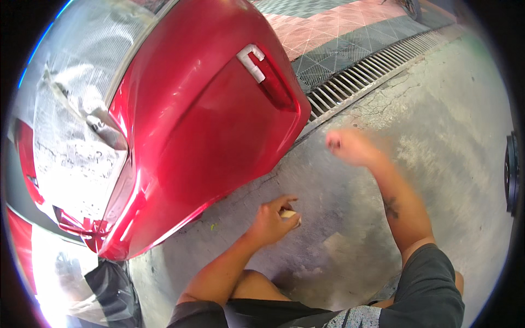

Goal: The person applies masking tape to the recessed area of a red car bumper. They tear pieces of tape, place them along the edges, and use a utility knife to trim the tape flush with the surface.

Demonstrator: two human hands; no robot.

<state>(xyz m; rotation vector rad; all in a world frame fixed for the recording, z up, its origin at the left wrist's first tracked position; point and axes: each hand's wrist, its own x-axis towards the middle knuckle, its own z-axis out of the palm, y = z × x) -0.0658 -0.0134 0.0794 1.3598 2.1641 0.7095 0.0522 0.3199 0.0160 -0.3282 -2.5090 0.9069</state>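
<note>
My left hand (269, 223) is closed around a small pale-yellow piece, which looks like a roll of masking tape (290, 215). It is held low over the concrete, in front of the lower edge of a red car bumper (219, 131). Farther right and forward, my right hand (350, 147) is raised and curled into a fist, blurred by motion. Whatever it may hold is hidden, and it is apart from the bumper. Silvery-grey tape (251, 63) lines the upper end of a slot-shaped recess in the bumper.
Clear sheeting and printed paper (82, 158) cover the car at left. Black sheet material (112, 292) lies at lower left. A metal drain grate (355, 76) runs beyond the bumper, beside patterned floor tiles (322, 33). A dark round object (511, 174) stands at the right rim.
</note>
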